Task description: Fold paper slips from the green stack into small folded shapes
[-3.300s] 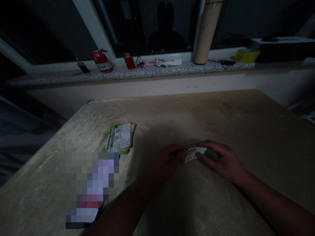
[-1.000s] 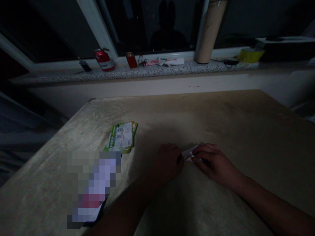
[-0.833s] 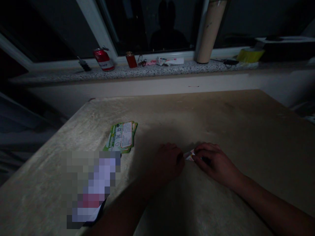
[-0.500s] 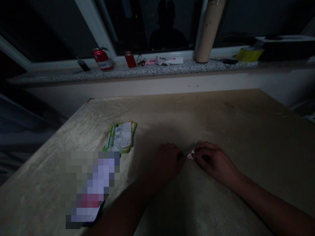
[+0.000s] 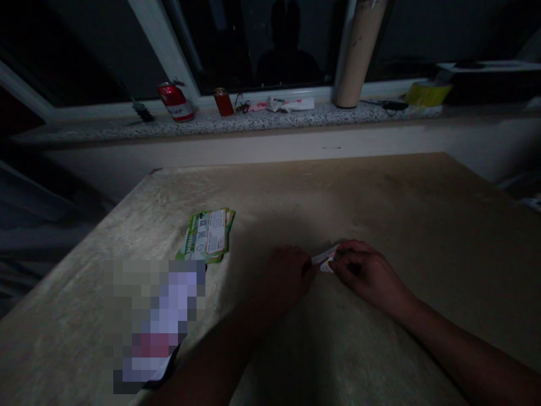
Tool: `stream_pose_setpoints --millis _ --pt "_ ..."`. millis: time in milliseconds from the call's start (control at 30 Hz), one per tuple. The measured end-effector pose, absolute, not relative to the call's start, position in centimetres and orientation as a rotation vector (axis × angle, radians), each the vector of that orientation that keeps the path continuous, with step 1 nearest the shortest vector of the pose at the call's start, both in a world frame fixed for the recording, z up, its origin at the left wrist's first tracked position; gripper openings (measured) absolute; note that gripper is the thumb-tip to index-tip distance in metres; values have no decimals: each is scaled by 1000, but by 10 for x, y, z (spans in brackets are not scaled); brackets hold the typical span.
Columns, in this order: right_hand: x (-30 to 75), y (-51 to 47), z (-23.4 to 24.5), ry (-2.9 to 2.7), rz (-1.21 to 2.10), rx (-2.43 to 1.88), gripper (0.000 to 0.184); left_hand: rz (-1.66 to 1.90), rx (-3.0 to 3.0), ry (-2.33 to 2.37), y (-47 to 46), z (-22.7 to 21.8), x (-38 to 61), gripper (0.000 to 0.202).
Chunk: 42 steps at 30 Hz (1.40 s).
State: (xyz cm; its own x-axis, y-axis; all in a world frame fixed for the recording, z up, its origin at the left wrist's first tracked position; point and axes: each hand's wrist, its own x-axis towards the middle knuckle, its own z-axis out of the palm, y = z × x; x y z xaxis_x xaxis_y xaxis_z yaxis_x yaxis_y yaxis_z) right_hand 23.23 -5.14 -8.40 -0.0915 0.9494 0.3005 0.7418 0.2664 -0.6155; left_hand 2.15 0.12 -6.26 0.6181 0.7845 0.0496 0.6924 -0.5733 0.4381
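A small folded piece of printed paper [image 5: 326, 262], white with a touch of yellow, is held low over the table between both hands. My right hand [image 5: 366, 268] pinches its right end between thumb and fingers. At its left end, the fingers of my left hand [image 5: 289, 276] are closed on it, though shadow hides their tips. To the left lies a small stack of green and white printed cards [image 5: 207, 237], touched by neither hand. A pixelated phone-like object [image 5: 167, 327] rests nearer to me, beside my left forearm.
The brown table [image 5: 380, 192] reaches to the wall below the window. Along the speckled sill [image 5: 253, 125] stand a red can [image 5: 175, 102], an orange lighter-like object [image 5: 224, 102], a crumpled white tube [image 5: 298, 104], a cardboard tube [image 5: 359, 56] and a yellow roll [image 5: 428, 94].
More of the paper shows now, with a pale strip opened out between the hands. My right fingers have shifted up slightly. The cards and the pixelated object stay put.
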Motion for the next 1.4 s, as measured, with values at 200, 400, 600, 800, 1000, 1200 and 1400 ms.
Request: stream_pose_setpoints --millis 200,400,600,800,1000,1200,1400 --pt "232 -48 -85 -1882 425 -1521 19 339 2470 1207 0 -61 22 19" --pt "230 -48 -83 -1873 418 -1520 19 344 2484 1201 1 -65 23 17" --pt "231 -47 -82 -1859 449 -1507 19 362 2452 1218 -1 -62 23 16" --pt "236 -51 -76 -1905 487 -1384 14 380 2410 1190 -1 -60 22 23" --pt "239 -56 -71 -2031 394 -1297 13 457 2326 1241 -1 -64 21 22" --pt "248 -55 -67 -2007 392 -1266 17 582 2481 952 -2 -56 11 69" --pt "252 -49 -70 -1935 575 -1198 20 437 2748 790 4 -50 4 36"
